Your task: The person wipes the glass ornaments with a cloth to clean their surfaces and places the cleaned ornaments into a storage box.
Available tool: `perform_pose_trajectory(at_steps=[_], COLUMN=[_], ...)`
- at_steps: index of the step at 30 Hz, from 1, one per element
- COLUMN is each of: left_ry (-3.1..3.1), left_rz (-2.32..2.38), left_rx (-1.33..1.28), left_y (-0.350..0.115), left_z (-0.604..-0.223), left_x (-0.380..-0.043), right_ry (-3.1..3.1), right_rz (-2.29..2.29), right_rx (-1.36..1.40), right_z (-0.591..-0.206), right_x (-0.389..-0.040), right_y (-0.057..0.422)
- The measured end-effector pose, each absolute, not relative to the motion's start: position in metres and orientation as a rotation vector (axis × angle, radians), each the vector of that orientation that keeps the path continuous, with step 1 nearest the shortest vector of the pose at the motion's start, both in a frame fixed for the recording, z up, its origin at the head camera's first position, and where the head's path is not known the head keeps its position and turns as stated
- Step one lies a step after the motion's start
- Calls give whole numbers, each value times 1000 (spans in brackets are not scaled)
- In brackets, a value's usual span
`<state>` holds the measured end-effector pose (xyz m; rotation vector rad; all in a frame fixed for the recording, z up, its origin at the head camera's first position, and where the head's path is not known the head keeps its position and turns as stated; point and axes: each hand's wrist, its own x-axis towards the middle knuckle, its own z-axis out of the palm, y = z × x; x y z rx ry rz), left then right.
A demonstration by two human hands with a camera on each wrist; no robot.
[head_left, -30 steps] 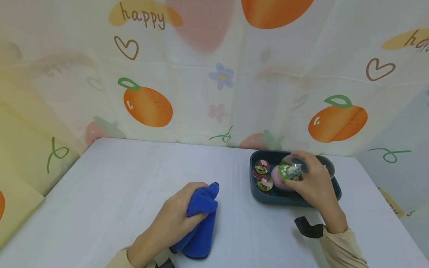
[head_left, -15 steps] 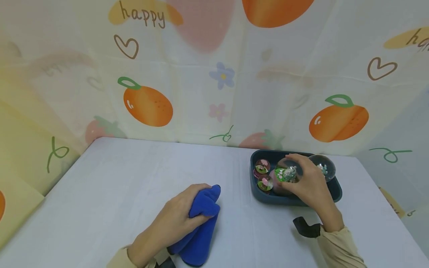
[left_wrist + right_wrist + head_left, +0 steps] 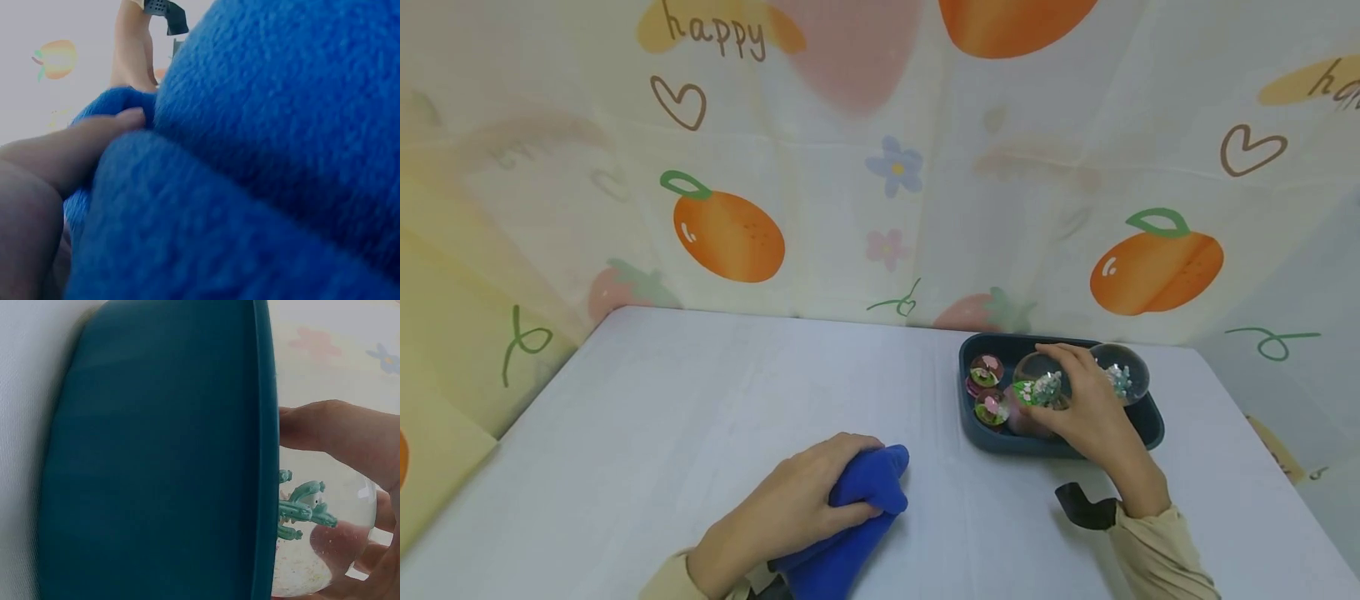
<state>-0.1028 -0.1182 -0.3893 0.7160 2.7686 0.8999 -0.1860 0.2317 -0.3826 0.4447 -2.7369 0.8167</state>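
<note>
My left hand (image 3: 801,500) grips a bunched blue cloth (image 3: 868,492) low over the front of the table, thumb pressed into its fold. In the left wrist view the plush cloth (image 3: 281,94) fills most of the picture. At the right, my right hand (image 3: 1093,412) holds a clear snow globe (image 3: 1037,382) with a pinkish base, inside the dark teal tray (image 3: 1030,447). Its fingers curl over the top and the thumb lies on the near side. In the right wrist view, green cactus figures (image 3: 306,509) show through clear glass beyond the tray wall (image 3: 156,456).
Another clear globe (image 3: 1123,375) sits at the tray's right end, partly behind my right hand. Two small globes (image 3: 987,371) with pink figures stand at its left end. The white table (image 3: 647,433) backs onto a printed curtain (image 3: 835,217).
The right hand has shifted slightly left with the snow globe, baring more of the globe at the tray's right end. The left hand and cloth have moved a little nearer and right.
</note>
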Motion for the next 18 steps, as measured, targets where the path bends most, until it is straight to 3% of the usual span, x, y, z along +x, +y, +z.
perform_pose_trajectory(at_steps=[18], left_ry=[2561], left_rz=[710], left_rx=[865], left_y=[-111], left_z=[-392], left_x=[-101], right_ry=[-2725], right_rz=[784], right_rx=[465], right_z=[-381], right_x=[-185], right_y=[232])
